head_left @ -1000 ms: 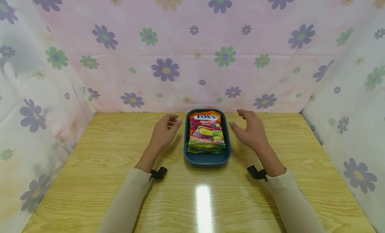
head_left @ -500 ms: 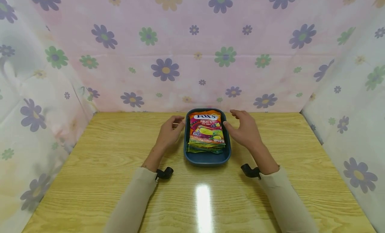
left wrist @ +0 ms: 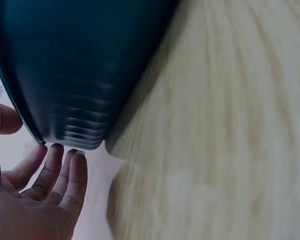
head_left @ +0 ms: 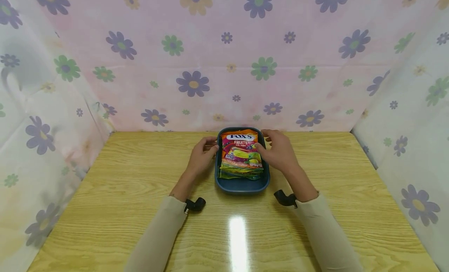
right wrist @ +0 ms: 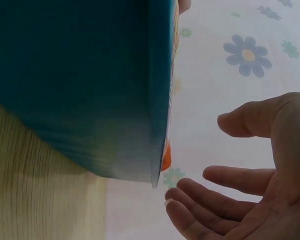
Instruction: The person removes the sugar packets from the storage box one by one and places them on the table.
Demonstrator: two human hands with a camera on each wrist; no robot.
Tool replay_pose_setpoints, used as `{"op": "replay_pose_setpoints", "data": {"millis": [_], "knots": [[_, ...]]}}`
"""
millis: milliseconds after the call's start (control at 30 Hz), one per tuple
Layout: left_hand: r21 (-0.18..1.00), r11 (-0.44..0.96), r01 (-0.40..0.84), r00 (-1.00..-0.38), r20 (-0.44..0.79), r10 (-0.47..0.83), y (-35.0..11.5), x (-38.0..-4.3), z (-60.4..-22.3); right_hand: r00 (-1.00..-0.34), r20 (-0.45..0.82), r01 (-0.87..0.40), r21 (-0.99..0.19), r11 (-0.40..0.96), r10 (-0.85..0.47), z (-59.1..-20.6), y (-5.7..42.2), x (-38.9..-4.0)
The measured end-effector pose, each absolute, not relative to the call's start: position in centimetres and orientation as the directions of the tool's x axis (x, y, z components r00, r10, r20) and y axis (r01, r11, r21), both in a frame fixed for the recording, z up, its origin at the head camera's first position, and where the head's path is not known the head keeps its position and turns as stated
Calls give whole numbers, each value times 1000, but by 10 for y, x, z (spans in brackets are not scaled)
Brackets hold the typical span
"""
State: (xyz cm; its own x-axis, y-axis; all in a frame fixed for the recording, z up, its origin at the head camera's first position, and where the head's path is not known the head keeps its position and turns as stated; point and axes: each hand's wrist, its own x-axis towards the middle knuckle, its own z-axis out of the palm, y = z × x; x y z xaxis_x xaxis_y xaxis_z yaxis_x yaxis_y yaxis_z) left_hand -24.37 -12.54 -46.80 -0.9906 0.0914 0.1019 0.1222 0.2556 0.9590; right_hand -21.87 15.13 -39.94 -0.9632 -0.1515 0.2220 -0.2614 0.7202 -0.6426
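A dark blue plastic tray (head_left: pixel 242 185) holds a stack of Fox's fruit candy bags (head_left: pixel 240 149), the top one orange and purple. Beside its left rim is my left hand (head_left: pixel 201 157); in the left wrist view the thumb (left wrist: pixel 7 118) comes right at the rim while loosely bent fingers (left wrist: pixel 50 172) reach the far end of the wall. On the other side, my right hand (head_left: pixel 278 151) reaches over the right rim in the head view, thumb above the bags. The right wrist view shows its fingers (right wrist: pixel 215 205) spread and apart from the tray wall (right wrist: pixel 90 100).
The tray stands on a wood-grain table (head_left: pixel 140 155), close to its back edge. A flowered cloth (head_left: pixel 231 81) hangs behind and along both sides. Black curved camera mounts (head_left: pixel 195 204) sit at both wrists.
Both hands have moved inward toward the tray, the left going right and the right going left. The tray and the candy bags have stayed in place.
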Motion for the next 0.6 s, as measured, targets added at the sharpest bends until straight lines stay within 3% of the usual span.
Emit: {"op": "replay_pose_setpoints", "data": {"millis": [600], "knots": [[983,141,117,-987,100,124,-127,-250,-485,-978,94,-204,-629,750,-187,-388,128,-216]]}}
